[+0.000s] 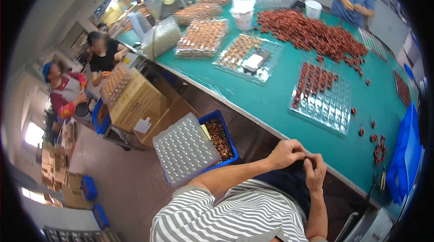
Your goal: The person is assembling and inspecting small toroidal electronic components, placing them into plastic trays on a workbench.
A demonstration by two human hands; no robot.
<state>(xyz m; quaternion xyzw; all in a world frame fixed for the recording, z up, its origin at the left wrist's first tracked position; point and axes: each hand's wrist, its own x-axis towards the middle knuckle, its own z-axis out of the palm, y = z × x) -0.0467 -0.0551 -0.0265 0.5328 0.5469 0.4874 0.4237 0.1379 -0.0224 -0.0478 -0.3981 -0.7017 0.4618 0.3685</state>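
Clear tray [333,106]: on the green table [266,102], 1 o'clock from the left hand [288,152], partly filled with red-brown rings [312,79].
Left grip: fingertips drawn together; whether around anything, cannot tell.
Right hand [315,169]: fingers curled beside the left's; contents hidden, cannot tell.
Red-brown pile [312,32]: 12 o'clock, beyond the tray.
Blue crate [230,136]: 9-to-10 o'clock, partly covered by a grey tray [185,149].

- Clear pocketed tray [330,108]: flat on green tabletop [253,95], partly filled; near-right pockets bare.
- Red-brown ring parts [311,79]: seated in tray's far-left pockets.
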